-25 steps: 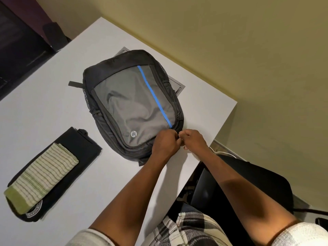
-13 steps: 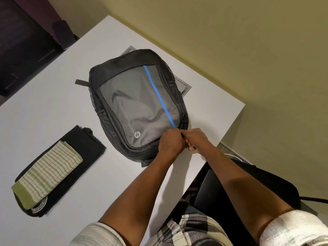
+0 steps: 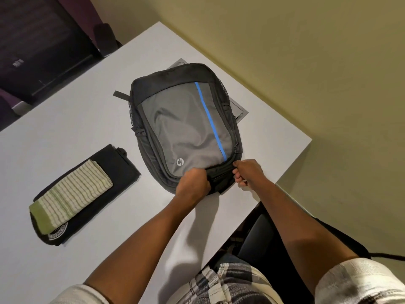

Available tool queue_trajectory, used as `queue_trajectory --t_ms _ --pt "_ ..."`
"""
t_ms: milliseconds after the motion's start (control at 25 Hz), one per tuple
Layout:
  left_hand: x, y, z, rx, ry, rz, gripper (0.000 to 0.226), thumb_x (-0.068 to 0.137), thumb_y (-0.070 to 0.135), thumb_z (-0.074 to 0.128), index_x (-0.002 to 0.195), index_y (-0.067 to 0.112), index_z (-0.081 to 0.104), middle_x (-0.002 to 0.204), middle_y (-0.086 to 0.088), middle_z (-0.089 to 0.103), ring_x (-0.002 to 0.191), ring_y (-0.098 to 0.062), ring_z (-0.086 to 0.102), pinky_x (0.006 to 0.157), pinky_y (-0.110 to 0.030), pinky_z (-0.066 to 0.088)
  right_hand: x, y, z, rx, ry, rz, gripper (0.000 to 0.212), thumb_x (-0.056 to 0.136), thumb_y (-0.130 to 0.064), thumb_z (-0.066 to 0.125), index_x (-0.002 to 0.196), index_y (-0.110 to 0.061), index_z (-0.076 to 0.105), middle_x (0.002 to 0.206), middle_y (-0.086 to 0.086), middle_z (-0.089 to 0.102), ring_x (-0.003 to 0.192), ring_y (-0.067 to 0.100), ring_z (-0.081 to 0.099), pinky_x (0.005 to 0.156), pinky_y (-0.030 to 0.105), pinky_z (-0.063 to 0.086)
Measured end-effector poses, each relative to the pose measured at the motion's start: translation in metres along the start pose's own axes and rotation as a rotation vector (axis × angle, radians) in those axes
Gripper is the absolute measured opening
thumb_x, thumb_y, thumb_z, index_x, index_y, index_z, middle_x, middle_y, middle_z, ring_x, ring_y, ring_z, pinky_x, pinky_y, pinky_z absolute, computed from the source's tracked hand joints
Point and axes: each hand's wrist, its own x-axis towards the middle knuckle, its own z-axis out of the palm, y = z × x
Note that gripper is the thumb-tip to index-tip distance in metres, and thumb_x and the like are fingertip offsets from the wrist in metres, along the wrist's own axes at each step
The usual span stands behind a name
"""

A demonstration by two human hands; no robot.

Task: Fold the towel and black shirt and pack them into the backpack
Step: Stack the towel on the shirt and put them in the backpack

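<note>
A grey-and-black backpack (image 3: 186, 128) with a blue stripe lies flat, front panel up, on a white table (image 3: 65, 132), its near end at the table's edge. The left hand (image 3: 192, 183) is clenched on the fabric at that near end, while the right hand (image 3: 247, 172) pinches what is probably a zip pull at the near right corner; the pull itself is too small to make out. The two hands sit apart, with a dark strip of the bag's near end showing between them.

The towel (image 3: 70, 191), striped green and cream, rests folded on top of the folded black shirt (image 3: 118, 170), well left of the bag and clear of both hands. Folding looks done; opening the bag appears to be the step in hand, with packing yet to come.

The risks: a slack grip by the left hand would let the bag slide with the zip instead of opening, and the bag's near end could slip off the table's edge. Loose fabric beside the teeth may snag the slider. A flat grey sheet (image 3: 238, 110) pokes out from under the bag's far side.
</note>
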Motion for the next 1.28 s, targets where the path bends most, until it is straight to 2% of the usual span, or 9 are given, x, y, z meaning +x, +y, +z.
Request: queue_trajectory --t_ms 160,320,400,480,600,680,920,1120,1280 --pt "-0.02 -0.047 -0.008 0.088 0.02 -0.026 0.019 0.086 0.022 0.054 0.087 0.006 0.063 0.096 -0.019 0.068 0.083 -0.041 0.063 0.065 -0.035 0.042 0.002 -0.002 -0.003 0.011 0.021 -0.03 0.024 0.088 -0.016 0.054 0.066 -0.008 0.055 0.053 0.008 0.049 0.043 0.018 0.037 0.048 0.024 0.026" --pt "-0.036 -0.074 -0.004 0.043 0.132 -0.047 0.015 0.092 0.026 0.048 0.079 0.017 0.049 0.087 -0.01 0.068 0.067 -0.029 0.05 0.062 -0.033 0.037 -0.002 -0.002 -0.003 -0.058 0.056 -0.085 0.024 0.088 -0.018 0.051 0.067 -0.008 0.056 0.064 0.011 0.053 0.051 0.022 0.045 0.051 0.029 0.035" --pt "-0.041 -0.078 0.008 -0.08 0.215 -0.051 0.016 0.095 0.023 0.046 0.081 0.015 0.046 0.081 -0.012 0.066 0.064 -0.03 0.049 0.058 -0.036 0.037 -0.014 0.003 0.004 -0.38 0.257 -0.28 0.021 0.091 -0.023 0.05 0.076 -0.008 0.055 0.078 0.009 0.056 0.068 0.026 0.052 0.064 0.035 0.044" --pt "-0.047 -0.079 0.021 -0.266 0.289 -0.058 0.014 0.095 0.019 0.048 0.082 0.014 0.048 0.071 -0.009 0.064 0.061 -0.028 0.053 0.055 -0.041 0.043 -0.036 0.015 0.023 -0.573 0.42 -0.625 0.016 0.093 -0.025 0.051 0.086 -0.011 0.052 0.089 0.004 0.053 0.077 0.025 0.051 0.071 0.037 0.045" --pt "-0.055 -0.078 0.032 -0.464 0.357 -0.088 0.015 0.093 0.014 0.053 0.078 0.017 0.052 0.065 0.0 0.06 0.058 -0.017 0.053 0.055 -0.038 0.045 -0.062 0.038 0.06 -0.659 0.172 -0.98 0.008 0.089 -0.022 0.063 0.091 -0.015 0.059 0.095 0.003 0.057 0.085 0.026 0.058 0.071 0.039 0.049" --pt "-0.057 -0.075 0.03 -0.508 0.395 -0.07 0.016 0.091 0.013 0.057 0.076 0.019 0.056 0.067 0.004 0.061 0.059 -0.014 0.053 0.056 -0.033 0.042 -0.069 0.045 0.08 -0.788 0.05 -0.994 0.015 0.087 -0.023 0.067 0.1 -0.016 0.063 0.103 0.002 0.058 0.093 0.025 0.059 0.073 0.04 0.051" --pt "-0.054 -0.08 0.028 -0.537 0.38 -0.012 0.015 0.087 0.013 0.06 0.075 0.02 0.067 0.069 0.009 0.066 0.064 -0.008 0.058 0.061 -0.03 0.049 -0.07 0.037 0.108 -1.081 0.067 -1.12 0.015 0.09 -0.019 0.066 0.103 -0.013 0.06 0.102 0.007 0.059 0.093 0.029 0.06 0.07 0.04 0.045" --pt "-0.056 -0.084 0.023 -0.44 0.377 -0.017 0.013 0.088 0.016 0.063 0.076 0.02 0.068 0.073 0.006 0.069 0.064 -0.011 0.058 0.058 -0.021 0.04 -0.07 0.038 0.104 -1.086 0.098 -1.137 0.009 0.088 -0.015 0.067 0.095 -0.015 0.061 0.092 0.005 0.061 0.081 0.029 0.062 0.064 0.036 0.043" --pt "-0.05 -0.097 0.012 -0.353 0.318 -0.019 0.016 0.087 0.018 0.062 0.071 0.022 0.061 0.07 0.003 0.066 0.065 -0.018 0.057 0.061 -0.031 0.045 -0.066 0.037 0.099 -1.044 0.107 -1.13 0.013 0.084 -0.015 0.072 0.09 -0.018 0.062 0.085 0.0 0.061 0.075 0.026 0.063 0.059 0.032 0.039"
